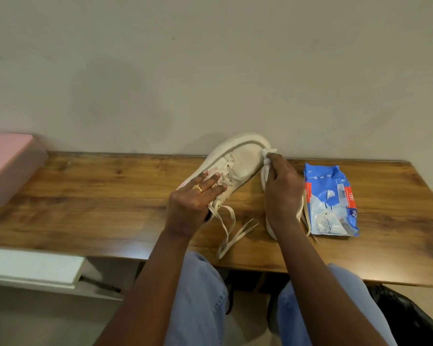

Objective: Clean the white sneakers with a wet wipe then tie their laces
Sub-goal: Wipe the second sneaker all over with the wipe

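One white sneaker point(240, 158) is tilted up on the wooden table point(98, 201), toe toward the wall, its loose laces point(226, 228) trailing to the front edge. My left hand point(193, 203) grips it at the heel and lace area. My right hand point(281, 193) pinches a crumpled white wet wipe point(268, 156) against the sneaker's toe. The second white sneaker point(270, 228) lies mostly hidden under my right hand and forearm.
A blue wet-wipe pack point(330, 201) lies right of the sneakers. A pink box point(8, 166) stands at the table's left end by the wall. A white shelf point(33, 268) sits lower left. My knees in jeans are under the table's front edge.
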